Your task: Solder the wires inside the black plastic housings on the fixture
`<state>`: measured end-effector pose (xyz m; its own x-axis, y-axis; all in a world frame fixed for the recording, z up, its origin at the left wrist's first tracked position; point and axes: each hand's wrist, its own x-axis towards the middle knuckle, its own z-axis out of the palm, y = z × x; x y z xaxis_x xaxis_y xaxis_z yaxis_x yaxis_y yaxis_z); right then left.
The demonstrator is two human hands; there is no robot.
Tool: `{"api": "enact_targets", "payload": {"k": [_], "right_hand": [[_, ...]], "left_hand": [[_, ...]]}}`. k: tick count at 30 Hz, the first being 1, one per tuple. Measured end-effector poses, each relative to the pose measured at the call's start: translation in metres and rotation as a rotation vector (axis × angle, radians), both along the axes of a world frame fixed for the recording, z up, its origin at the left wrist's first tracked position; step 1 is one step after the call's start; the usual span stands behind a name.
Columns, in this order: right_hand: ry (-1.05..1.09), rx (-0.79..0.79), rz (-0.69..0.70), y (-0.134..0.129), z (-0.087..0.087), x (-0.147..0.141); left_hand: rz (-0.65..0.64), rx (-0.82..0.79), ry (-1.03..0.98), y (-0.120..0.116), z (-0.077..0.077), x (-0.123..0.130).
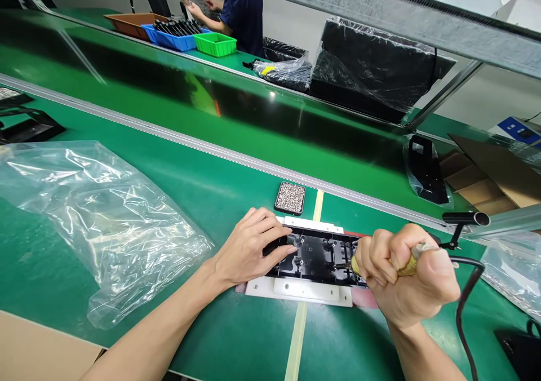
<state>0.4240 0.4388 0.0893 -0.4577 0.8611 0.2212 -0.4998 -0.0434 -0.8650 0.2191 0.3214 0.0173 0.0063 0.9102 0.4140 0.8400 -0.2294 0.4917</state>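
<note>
A long black plastic housing (315,257) lies open side up in a white fixture (304,292) on the green bench. My left hand (257,243) grips its left end, fingers curled over the far side and the thumb lower, over the interior. Closed around the yellow handle of a corded electric screwdriver (408,265) is my right hand (412,274). The screwdriver's bit points left into the housing; whether it touches a screw is too small to tell. Just beyond the fixture sits a small black tray of silver screws (290,197).
A clear plastic bag (127,223) covers the bench at left. Behind a metal rail (211,153) runs a shiny green belt (253,127). A black tool holder (465,220) stands at right. Across the belt, a person (243,17) works near a green bin (216,44) and a blue bin (173,38).
</note>
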Motion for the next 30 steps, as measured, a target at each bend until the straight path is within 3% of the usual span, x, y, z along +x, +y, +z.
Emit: {"api": "enact_targets", "payload": {"k": [30], "right_hand": [[0.002,0.013,0.008,0.0007,-0.0019,0.0013]], "left_hand": [[0.007,0.013,0.007,0.0019,0.0021,0.0026]]}}
